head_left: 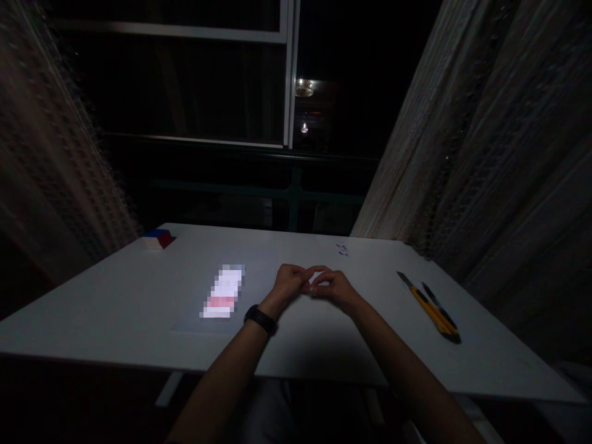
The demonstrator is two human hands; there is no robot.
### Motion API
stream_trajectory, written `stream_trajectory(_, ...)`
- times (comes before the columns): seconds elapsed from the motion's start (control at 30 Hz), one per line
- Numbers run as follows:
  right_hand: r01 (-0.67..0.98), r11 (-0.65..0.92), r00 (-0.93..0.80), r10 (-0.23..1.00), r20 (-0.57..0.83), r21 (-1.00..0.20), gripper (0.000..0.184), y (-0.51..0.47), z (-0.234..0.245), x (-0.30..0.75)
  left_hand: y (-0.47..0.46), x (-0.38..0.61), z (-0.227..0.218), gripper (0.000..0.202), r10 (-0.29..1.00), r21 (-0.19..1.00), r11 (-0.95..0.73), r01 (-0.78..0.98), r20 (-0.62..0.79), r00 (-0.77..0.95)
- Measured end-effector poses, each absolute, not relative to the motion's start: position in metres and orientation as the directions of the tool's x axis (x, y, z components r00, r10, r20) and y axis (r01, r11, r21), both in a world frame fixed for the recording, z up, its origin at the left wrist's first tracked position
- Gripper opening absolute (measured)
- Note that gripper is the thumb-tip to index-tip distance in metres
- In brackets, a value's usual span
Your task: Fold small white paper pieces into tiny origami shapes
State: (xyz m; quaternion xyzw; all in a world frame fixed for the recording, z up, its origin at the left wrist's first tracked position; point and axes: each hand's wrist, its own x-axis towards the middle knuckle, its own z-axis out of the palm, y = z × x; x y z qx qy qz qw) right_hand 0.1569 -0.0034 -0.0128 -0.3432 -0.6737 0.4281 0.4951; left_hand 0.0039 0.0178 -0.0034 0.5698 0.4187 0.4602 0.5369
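Above the middle of the table, my left hand (292,280) and my right hand (337,287) meet at their fingertips. Both are closed in a pinch, thumbs and forefingers pressed together. A small pale patch shows between the fingers, but the dim light hides what it is. A dark band (260,319) circles my left wrist. Left of my hands, a lit phone (224,293) with a blurred-out screen lies on a pale, thin sheet (189,325).
On the white table (319,364), a yellow utility knife (428,308) and a dark pen (439,304) lie at the right. Small marked paper pieces (343,250) are at the back, a puzzle cube (158,239) at the far left. Curtains (407,142) flank the dark window.
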Motion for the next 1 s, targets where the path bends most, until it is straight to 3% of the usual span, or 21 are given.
stream_trajectory(0.4, 0.200, 0.481, -0.062, 0.876, 0.478, -0.854, 0.016, 0.000, -0.013, 0.154, 0.016, 0.004, 0.001, 0.028, 0.945, 0.993, -0.069, -0.093, 0.095, 0.312)
stream_trajectory(0.57, 0.326, 0.415, 0.037, 0.892, 0.450, -0.850, 0.022, -0.005, -0.008, 0.152, 0.018, 0.003, 0.001, 0.031, 0.938, 0.991, -0.101, -0.089, 0.125, 0.325)
stream_trajectory(0.77, 0.333, 0.386, 0.065, 0.901, 0.429, -0.860, 0.026, -0.007, -0.004, 0.149, 0.016, 0.003, 0.003, 0.037, 0.927, 0.987, -0.149, -0.052, 0.158, 0.340)
stream_trajectory(1.0, 0.324, 0.396, 0.048, 0.900, 0.433, -0.859, 0.031, -0.006, -0.004, 0.150, 0.017, 0.005, 0.005, 0.030, 0.952, 0.985, -0.170, 0.027, 0.157, 0.261)
